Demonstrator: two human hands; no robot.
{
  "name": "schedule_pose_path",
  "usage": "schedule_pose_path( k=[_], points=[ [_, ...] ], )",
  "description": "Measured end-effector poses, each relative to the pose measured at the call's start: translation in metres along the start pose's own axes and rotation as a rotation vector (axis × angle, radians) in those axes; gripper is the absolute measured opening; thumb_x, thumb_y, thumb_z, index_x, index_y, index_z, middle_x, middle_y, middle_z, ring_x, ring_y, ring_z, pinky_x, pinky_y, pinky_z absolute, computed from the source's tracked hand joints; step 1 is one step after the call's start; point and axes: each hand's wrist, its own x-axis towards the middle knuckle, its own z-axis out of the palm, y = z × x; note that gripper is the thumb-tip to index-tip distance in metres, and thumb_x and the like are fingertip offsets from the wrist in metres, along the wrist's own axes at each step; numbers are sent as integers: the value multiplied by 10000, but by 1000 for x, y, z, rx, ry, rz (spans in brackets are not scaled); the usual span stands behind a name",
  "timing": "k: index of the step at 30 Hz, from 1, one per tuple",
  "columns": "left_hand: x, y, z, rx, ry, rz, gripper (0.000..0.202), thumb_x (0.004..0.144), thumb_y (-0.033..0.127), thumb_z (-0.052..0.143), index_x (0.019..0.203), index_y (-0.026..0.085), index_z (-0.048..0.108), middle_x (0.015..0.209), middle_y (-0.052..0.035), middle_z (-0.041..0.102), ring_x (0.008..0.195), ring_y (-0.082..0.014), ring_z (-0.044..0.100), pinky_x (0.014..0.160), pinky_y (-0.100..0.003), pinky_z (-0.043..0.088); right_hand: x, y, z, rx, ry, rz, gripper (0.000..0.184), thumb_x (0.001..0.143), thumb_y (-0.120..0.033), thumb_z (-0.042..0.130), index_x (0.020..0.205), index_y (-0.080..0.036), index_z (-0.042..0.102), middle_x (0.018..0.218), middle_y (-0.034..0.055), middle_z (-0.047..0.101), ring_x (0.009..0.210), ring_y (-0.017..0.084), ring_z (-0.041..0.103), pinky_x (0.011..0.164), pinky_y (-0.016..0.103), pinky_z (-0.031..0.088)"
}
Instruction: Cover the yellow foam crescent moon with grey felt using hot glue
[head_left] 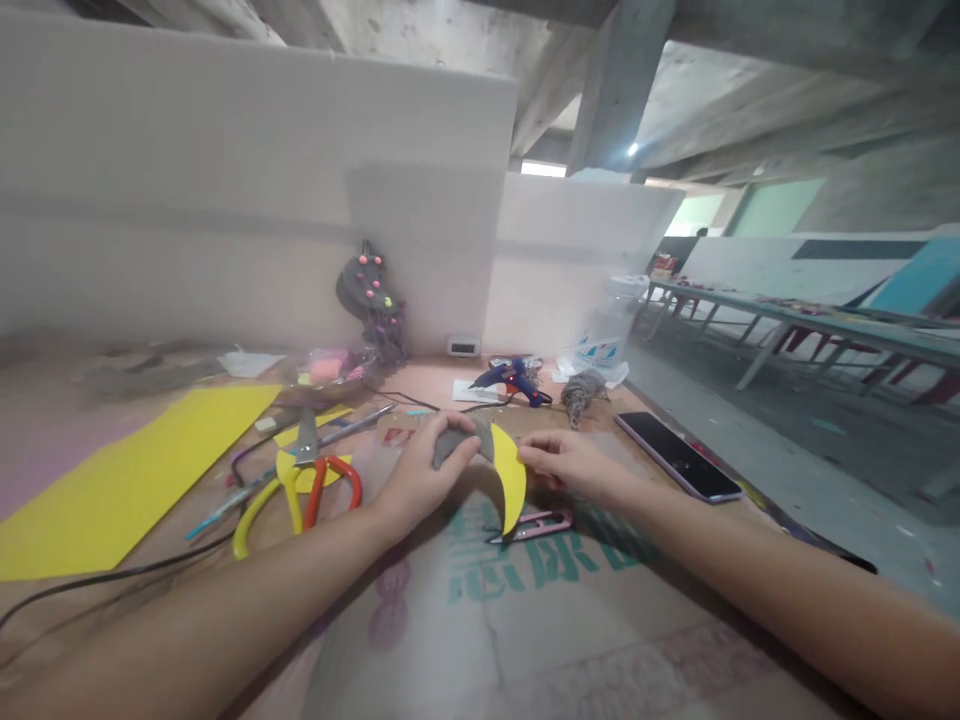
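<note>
Over the cardboard, my left hand [420,470] is closed on a dark grey, rounded flat piece [450,447], with the thumb on top. My right hand [559,458] pinches the outer edge of a yellow crescent-shaped piece [510,478]. The crescent stands right beside the grey piece; whether the two are joined I cannot tell. Just under the crescent's lower tip lies a small pink-handled cutter [544,525]. To the left of my left hand are scissors [315,485] with one yellow and one red handle, lying over yellow scraps.
A yellow sheet [150,480] covers the left side. Behind my hands are a blue glue gun [514,380], a grey yarn bundle [583,395] and a grey figure with colourful pins [369,290] against the white panel. A phone [679,455] lies near the right table edge.
</note>
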Motion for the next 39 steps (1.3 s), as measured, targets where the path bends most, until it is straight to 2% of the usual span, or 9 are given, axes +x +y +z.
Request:
schedule_pose_path(
  k=[3,6,10,20,23,27,30,34,39],
  points=[
    [4,-6,2,-57,57,-7,260,844,345,572,1063,208,547,1093,-52,620,1056,-216,562,929,-327,427,4,1,6,31,-30,13,431,706,-560,683,778,-146,590,524,-57,506,384,39,352,384,183,228],
    [11,-12,3,-186,46,-152,379,817,426,599,1113,197,544,1017,-53,642,853,-188,602,735,-286,475,11,5,12,100,35,1,377,736,-523,666,757,-167,542,544,-46,567,373,37,394,370,167,248],
    [19,-16,4,-214,-85,-241,353,820,499,552,739,160,604,677,-4,585,564,-128,487,526,-242,380,16,8,19,141,57,-22,323,763,-475,652,782,-174,536,616,-6,662,416,61,502,400,170,362],
    [9,-10,5,-103,-9,-201,367,819,508,577,833,151,664,863,-72,703,834,-229,617,718,-296,456,8,15,33,40,123,-138,270,805,-444,608,816,-200,492,582,-41,599,457,93,523,455,207,406],
    [7,-7,5,-99,6,-166,352,845,491,549,901,159,652,889,-69,691,855,-228,612,744,-300,458,5,17,30,-89,286,-333,188,832,-370,573,829,-212,471,619,-49,560,518,101,528,494,214,411],
    [4,-7,4,-132,-122,-54,345,824,502,556,860,166,623,809,-39,638,773,-200,580,696,-282,451,3,21,19,-533,438,-574,42,845,-234,514,825,-203,494,637,-40,540,546,97,505,506,203,383],
    [5,-8,4,-159,-137,-37,382,843,527,505,743,170,596,760,-30,612,760,-191,562,703,-277,435,4,23,10,-780,398,-665,60,812,-149,499,808,-193,539,648,-22,567,566,110,506,539,219,372],
    [10,-11,4,-150,-64,-220,369,853,469,523,617,186,517,603,21,515,634,-156,505,599,-256,383,4,20,6,-871,314,-731,104,841,-164,498,799,-180,591,699,27,613,646,144,533,605,253,375],
    [17,-19,4,-221,42,-291,289,842,449,555,748,176,567,633,34,557,574,-126,481,540,-238,350,-4,3,2,-930,333,-678,168,917,-311,513,886,-171,599,767,39,635,673,143,548,624,253,393]
  ],
)
